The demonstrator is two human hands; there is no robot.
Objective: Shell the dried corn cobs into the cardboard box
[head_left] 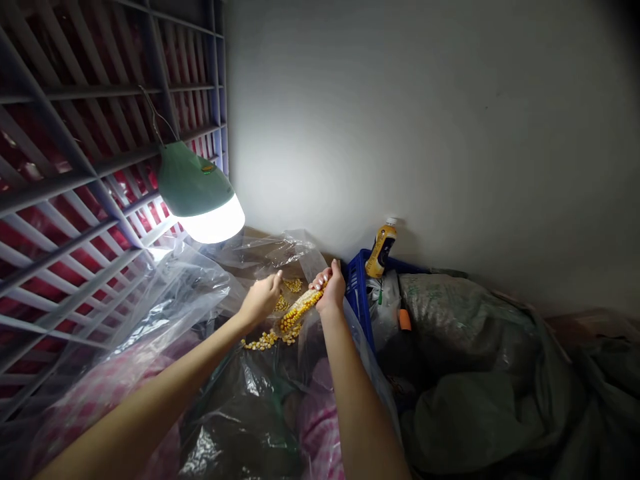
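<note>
My right hand (331, 288) is closed round the upper end of a corn cob (299, 311) that slants down to the left, partly stripped of kernels. My left hand (261, 297) hovers just left of the cob with its fingers curled, thumb pointing right; whether it pinches anything is hidden. Loose yellow kernels (261, 343) lie scattered below the cob on a clear plastic sheet (200, 287) spread over my lap.
A green lamp (200, 193) glows at the left, hung from a grey lattice (75, 173). A blue crate (358, 287) stands right of my hands with a yellow bottle (381, 248) in it. Dark sacks (475, 360) fill the right. A white wall is behind.
</note>
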